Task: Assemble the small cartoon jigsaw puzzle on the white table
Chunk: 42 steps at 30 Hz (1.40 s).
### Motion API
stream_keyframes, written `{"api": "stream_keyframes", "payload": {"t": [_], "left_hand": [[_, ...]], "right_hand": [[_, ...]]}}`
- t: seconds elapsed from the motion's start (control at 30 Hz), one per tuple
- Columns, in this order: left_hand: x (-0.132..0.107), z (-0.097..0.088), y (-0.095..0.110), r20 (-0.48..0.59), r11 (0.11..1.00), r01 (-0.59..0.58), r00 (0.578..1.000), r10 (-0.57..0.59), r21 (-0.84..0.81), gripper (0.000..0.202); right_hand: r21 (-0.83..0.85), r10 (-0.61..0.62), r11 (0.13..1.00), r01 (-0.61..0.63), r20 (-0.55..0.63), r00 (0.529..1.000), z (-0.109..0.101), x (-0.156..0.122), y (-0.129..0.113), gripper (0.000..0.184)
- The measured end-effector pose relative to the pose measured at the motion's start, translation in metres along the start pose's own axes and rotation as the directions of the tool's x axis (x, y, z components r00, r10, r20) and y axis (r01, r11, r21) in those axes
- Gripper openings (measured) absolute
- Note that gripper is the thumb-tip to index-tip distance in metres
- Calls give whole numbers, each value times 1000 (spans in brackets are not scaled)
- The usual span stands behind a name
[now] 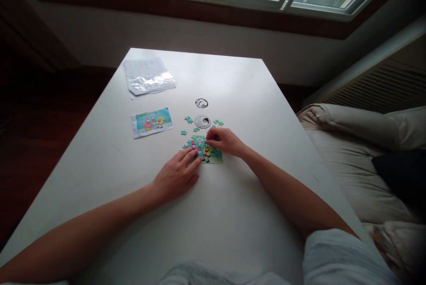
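Jigsaw puzzle [216,158], partly assembled, is laid on the white table [213,214]. Its left side is touched by the loosely spread left hand [176,173], by which nothing is gripped. Its far side is met by the right hand [229,141], fingers pinched; whether anything is held cannot be told. Beyond the puzzle, loose pieces [188,119] are scattered; to its left, a printed picture [153,121] is placed.

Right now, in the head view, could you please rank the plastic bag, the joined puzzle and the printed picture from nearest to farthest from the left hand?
1. Joined puzzle: touching the left hand, on its right side.
2. Printed picture: ahead of the hand, towards the left.
3. Plastic bag: left too, beyond the picture.
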<state>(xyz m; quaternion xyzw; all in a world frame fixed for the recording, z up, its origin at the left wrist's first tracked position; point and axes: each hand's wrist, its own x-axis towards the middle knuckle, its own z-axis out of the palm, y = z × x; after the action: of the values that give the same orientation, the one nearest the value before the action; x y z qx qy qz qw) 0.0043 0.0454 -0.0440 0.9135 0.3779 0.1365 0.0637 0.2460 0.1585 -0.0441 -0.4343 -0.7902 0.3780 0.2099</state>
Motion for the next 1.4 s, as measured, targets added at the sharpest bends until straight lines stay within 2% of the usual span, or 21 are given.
{"api": "stream_keyframes", "payload": {"t": [0.2,0.33,0.7,1.07,1.4], "left_hand": [[-1,1,1,12,1000,-2,1000,2,22,43],[-1,1,1,13,1000,-1,1000,1,13,43],[0,-1,1,-5,999,8,1000,-8,-42,43],[1,-1,2,19,1000,2,1000,-2,0,43],[0,-1,2,25,1000,7,1000,-7,0,43]], "right_hand": [[-199,-121,974,113,-26,992,-3,2,-1,8],[-252,-147,958,137,-22,989,-1,2,1,6],[-320,-154,939,126,-65,986,5,-3,2,7],[-370,-162,924,97,-150,975,13,-5,9,8],[-398,-117,917,26,-205,972,17,-6,7,10]]}}
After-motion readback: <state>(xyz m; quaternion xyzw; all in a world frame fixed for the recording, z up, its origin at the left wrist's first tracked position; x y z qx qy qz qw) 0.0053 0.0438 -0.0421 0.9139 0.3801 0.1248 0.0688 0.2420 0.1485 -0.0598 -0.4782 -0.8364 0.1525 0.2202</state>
